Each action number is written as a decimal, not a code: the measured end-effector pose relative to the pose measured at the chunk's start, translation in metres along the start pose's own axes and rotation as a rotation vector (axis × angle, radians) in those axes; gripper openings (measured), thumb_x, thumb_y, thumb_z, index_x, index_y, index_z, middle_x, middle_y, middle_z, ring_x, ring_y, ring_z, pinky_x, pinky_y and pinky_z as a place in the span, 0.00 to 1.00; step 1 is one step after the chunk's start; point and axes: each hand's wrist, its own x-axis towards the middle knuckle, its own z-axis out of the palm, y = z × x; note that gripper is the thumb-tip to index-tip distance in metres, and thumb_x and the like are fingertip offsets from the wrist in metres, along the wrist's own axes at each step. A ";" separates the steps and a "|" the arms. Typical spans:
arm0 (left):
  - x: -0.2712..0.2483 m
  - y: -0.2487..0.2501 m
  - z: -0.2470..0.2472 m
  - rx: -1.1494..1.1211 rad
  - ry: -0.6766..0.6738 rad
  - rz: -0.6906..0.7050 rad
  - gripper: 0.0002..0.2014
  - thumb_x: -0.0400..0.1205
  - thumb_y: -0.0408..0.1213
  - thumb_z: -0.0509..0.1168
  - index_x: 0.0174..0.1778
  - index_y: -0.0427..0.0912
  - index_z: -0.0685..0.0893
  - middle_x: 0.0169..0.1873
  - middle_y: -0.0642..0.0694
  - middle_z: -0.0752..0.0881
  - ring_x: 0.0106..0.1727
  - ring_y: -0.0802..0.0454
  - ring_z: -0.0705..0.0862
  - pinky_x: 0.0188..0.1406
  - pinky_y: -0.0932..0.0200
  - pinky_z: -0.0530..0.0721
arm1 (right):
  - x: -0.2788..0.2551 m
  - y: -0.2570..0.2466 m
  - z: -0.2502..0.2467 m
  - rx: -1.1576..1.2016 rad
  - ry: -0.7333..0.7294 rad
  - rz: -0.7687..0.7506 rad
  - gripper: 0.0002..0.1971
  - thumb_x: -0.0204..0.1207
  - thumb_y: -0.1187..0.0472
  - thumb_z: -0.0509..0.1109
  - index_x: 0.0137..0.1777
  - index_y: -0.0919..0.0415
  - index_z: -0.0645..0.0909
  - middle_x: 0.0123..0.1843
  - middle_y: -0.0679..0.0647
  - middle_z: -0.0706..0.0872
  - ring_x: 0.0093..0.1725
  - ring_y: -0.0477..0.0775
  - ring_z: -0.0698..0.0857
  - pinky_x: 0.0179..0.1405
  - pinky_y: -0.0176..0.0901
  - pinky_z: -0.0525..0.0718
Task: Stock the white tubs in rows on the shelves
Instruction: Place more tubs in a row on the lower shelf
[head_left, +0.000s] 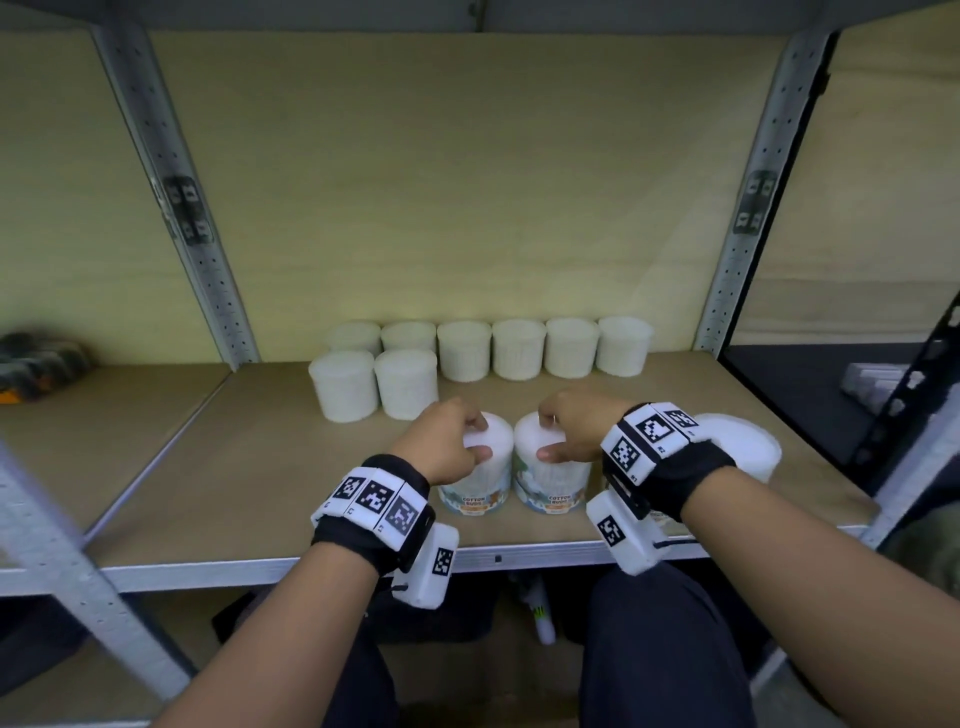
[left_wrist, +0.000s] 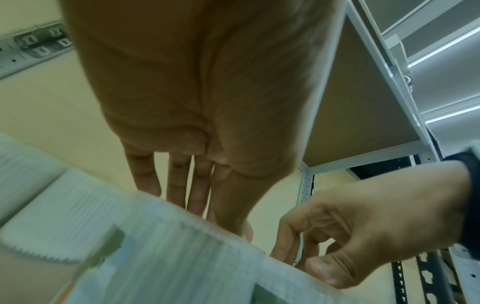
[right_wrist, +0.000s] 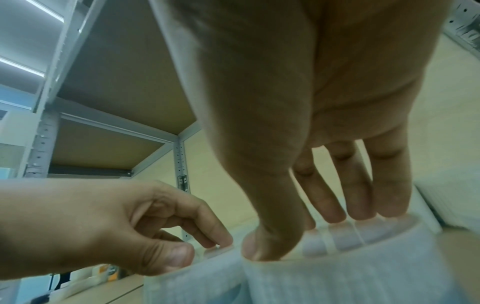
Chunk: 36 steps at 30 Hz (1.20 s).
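Observation:
Two white tubs with "Cotton Buds" labels stand side by side near the front of the shelf board (head_left: 249, 467). My left hand (head_left: 480, 437) grips the left tub (head_left: 475, 483) from above, thumb and fingers curled over its lid rim. In the same way my right hand (head_left: 545, 436) grips the right tub (head_left: 553, 483). The left wrist view shows my left fingers (left_wrist: 179, 185) reaching over the left tub (left_wrist: 182, 257). In the right wrist view my thumb and fingers (right_wrist: 363, 201) press on the lid of the right tub (right_wrist: 350, 267).
Several white tubs (head_left: 517, 348) line the back wall, and two more (head_left: 376, 384) stand in front of them at the left. Another tub (head_left: 743, 447) sits behind my right wrist. Grey uprights (head_left: 208, 270) frame the bay. Dark packs (head_left: 36, 364) lie on the neighbouring shelf.

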 end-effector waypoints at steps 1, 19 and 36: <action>-0.003 0.001 0.001 -0.001 0.000 0.002 0.19 0.78 0.43 0.70 0.64 0.42 0.81 0.65 0.45 0.80 0.67 0.48 0.78 0.66 0.57 0.75 | -0.004 0.001 0.001 0.015 -0.001 -0.001 0.25 0.77 0.48 0.69 0.67 0.65 0.76 0.66 0.61 0.81 0.62 0.62 0.82 0.62 0.50 0.79; -0.027 0.013 0.009 -0.064 0.004 -0.028 0.17 0.78 0.44 0.69 0.63 0.46 0.82 0.64 0.49 0.79 0.69 0.49 0.76 0.70 0.53 0.74 | -0.032 0.006 0.011 0.105 -0.011 0.020 0.26 0.78 0.47 0.68 0.72 0.59 0.72 0.71 0.57 0.76 0.69 0.58 0.76 0.68 0.49 0.75; -0.026 0.012 0.000 -0.119 0.026 -0.039 0.16 0.79 0.42 0.68 0.63 0.47 0.82 0.66 0.50 0.80 0.67 0.52 0.78 0.63 0.61 0.74 | -0.024 0.003 -0.003 0.106 -0.052 0.049 0.28 0.76 0.44 0.69 0.73 0.57 0.73 0.73 0.54 0.75 0.70 0.56 0.78 0.69 0.49 0.77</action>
